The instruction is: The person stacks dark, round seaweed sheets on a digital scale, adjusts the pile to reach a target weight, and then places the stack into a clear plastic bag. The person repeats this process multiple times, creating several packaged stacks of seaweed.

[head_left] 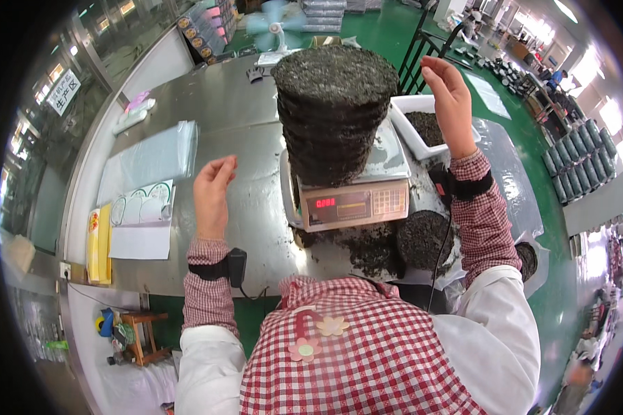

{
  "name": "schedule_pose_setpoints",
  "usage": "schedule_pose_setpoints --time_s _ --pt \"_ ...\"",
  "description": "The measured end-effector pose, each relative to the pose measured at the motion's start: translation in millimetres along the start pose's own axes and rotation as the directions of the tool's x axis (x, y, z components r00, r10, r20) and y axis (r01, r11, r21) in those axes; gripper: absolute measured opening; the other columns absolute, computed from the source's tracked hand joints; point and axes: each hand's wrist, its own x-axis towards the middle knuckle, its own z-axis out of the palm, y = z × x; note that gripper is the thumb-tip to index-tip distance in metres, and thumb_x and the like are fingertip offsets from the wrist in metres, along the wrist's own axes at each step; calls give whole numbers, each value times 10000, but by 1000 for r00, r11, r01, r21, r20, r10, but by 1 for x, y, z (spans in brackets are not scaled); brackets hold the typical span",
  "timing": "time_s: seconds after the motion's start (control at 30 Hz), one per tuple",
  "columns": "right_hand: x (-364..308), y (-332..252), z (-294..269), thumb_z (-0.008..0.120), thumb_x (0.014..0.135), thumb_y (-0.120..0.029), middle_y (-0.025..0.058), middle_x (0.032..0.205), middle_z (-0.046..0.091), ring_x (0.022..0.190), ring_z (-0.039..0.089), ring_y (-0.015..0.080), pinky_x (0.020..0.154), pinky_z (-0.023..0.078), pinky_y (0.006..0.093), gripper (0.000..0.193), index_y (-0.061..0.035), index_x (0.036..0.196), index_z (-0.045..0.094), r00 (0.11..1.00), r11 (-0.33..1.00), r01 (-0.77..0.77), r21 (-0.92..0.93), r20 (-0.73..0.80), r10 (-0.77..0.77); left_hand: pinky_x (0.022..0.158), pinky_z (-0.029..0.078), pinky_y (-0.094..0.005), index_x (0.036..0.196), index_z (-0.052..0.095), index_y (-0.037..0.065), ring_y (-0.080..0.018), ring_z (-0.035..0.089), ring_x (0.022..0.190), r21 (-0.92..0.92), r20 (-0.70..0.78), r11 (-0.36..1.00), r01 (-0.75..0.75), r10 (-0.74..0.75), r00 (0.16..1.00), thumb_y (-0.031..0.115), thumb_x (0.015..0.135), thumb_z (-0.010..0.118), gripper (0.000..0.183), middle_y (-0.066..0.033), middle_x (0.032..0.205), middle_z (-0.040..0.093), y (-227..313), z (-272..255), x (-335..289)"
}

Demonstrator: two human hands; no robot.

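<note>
A tall stack of round, dark dried seaweed cakes (332, 114) stands on the digital scale (356, 205), whose red display is lit. My left hand (213, 194) is raised over the table, left of the stack and apart from it. Its fingers are curled in toward the thumb, and nothing shows in them. My right hand (451, 104) is lifted to the right of the stack, not touching it. The fingers there stand away from the thumb, with nothing held. Another round seaweed cake (422, 240) lies at the table's near edge, right of the scale.
A white tub (401, 111) of loose seaweed sits behind the scale's right side. Seaweed crumbs (370, 249) litter the near edge. Clear plastic bags (152, 159), a paper sheet (140, 238) and a yellow packet (100, 242) lie on the left. A fan (275, 28) stands at the back.
</note>
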Motion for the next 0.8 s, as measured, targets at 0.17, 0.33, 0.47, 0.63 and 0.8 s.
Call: schedule_pose_setpoints --time_s 0.17,0.33,0.47,0.63,0.8 --pt "3 13 -13 610 990 -309 74 1158 661 1088 602 138 959 445 273 403 8 1238 620 987 987 -158 -16 36 158 932 462 -310 1141 630 27 -152 611 1044 -95 56 995 4 1 998 265 1011 590 274 -59 1090 667 22 41 13" --pt "10 19 -12 638 973 -340 73 1138 662 1059 597 128 943 457 260 440 30 1210 621 968 972 -231 44 107 225 990 443 -337 1260 560 5 -190 584 1129 -93 87 990 -107 115 990 352 1048 493 411 -94 1214 615 49 76 27" --pt "14 16 -6 645 966 -359 102 1138 664 1064 603 146 931 468 268 469 35 1218 614 965 972 -236 21 127 231 1044 411 -363 1357 484 -24 -222 532 1230 -7 88 982 -187 187 978 398 1064 431 516 -130 1328 547 63 95 32" --pt "24 28 -4 635 946 -469 129 1158 662 1070 606 179 937 465 288 597 52 1237 608 950 961 -271 -47 150 275 1080 377 -365 1376 478 -24 -223 498 1263 -15 81 974 -225 226 971 432 1036 488 569 -126 1345 523 67 109 38" --pt "57 39 7 603 923 -583 75 1109 649 1046 579 143 893 437 273 688 28 1239 624 906 927 -336 -169 212 367 1125 329 -404 1365 525 0 -293 459 1338 417 289 544 -729 681 673 404 1016 526 534 -156 1379 543 81 127 57"
